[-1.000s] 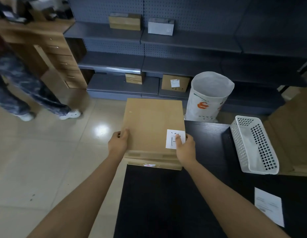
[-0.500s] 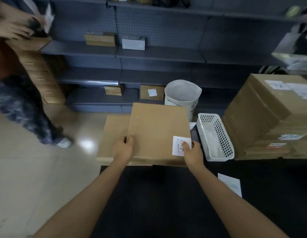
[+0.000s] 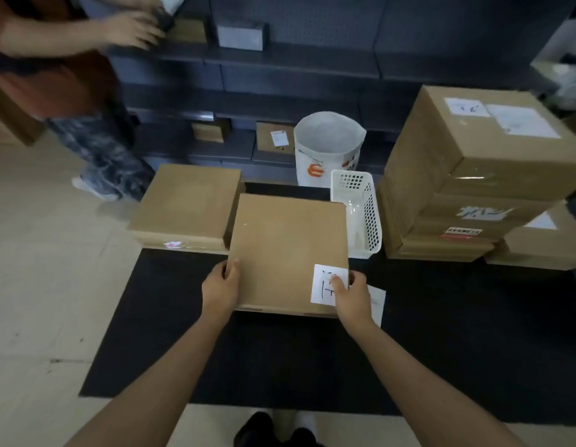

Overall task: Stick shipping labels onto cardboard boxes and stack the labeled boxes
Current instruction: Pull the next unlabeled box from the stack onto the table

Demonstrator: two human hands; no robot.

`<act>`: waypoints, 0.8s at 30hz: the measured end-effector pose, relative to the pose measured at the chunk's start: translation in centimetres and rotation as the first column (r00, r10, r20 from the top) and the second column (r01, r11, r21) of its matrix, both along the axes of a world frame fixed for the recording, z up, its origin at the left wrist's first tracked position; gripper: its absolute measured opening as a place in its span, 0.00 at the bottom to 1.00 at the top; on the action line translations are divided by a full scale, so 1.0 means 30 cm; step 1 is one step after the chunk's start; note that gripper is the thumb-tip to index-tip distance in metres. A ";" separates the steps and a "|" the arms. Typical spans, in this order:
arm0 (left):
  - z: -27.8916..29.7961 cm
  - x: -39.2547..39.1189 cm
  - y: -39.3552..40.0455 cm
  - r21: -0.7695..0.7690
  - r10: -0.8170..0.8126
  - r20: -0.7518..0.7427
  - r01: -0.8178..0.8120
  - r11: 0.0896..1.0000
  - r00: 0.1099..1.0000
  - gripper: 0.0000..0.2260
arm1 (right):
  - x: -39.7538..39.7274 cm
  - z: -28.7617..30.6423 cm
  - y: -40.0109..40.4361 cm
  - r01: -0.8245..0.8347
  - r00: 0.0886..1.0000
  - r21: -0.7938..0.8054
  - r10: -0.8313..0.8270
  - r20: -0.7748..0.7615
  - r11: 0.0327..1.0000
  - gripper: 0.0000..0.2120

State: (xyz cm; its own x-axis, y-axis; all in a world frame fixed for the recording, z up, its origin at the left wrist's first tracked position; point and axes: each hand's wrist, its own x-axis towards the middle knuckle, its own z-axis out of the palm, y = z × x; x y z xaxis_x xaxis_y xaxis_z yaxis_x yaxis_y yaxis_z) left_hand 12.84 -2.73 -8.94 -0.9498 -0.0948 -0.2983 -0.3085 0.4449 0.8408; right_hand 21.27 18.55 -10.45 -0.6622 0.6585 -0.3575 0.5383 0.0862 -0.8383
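Two hands grip one flat box [image 3: 288,250] over a black table [image 3: 170,321] that fills the near middle of the scene. Beyond the table stand dark shelves [image 3: 289,66], bearing a grey box [image 3: 241,35] up high and two small cartons lower down, one with a white tag. At far left a second person [image 3: 70,91] in a rust top and patterned trousers reaches both hands toward the upper shelf. On the right of the table rises a stack [image 3: 473,175] of taped cartons, the top one carrying white labels, with a lower carton just beside it at the right edge. A second flat box [image 3: 186,204] lies at the table's far left corner, overhanging the edge, its right side touching or just beside the held box. Behind the table stands a white sack [image 3: 328,146] with an orange mark, and near it, between the held box and the stack, sits a white basket [image 3: 360,214]. The left hand [image 3: 220,288] curls round the held box's near left edge, thumb on top. The right hand [image 3: 352,296] clamps the near right corner, its thumb pressing a white label [image 3: 325,282] with a hand-drawn mark onto the lid. A paper sheet [image 3: 376,304] lies on the table, mostly hidden under that hand. Whether the box rests on the table or is raised cannot be told.
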 end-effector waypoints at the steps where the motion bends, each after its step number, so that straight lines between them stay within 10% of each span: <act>1: -0.003 0.019 -0.007 0.000 0.028 -0.021 -0.028 1.000 0.999 0.16 | 0.007 -0.008 -0.007 -0.012 1.000 0.002 0.012 -0.004 1.000 0.14; 24: -0.199 0.102 -0.161 -0.187 -0.291 0.188 0.325 0.927 0.938 0.19 | 0.111 -0.101 -0.016 -0.236 0.907 -0.120 0.263 0.329 0.964 0.19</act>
State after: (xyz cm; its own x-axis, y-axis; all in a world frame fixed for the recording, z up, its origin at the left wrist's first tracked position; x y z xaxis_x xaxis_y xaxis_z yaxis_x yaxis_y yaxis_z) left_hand 15.89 -7.57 -14.92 -0.8862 0.1179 -0.4481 -0.2453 0.7010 0.6697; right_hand 24.61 18.09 -13.47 -0.6313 0.4497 -0.6318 0.7605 0.1991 -0.6181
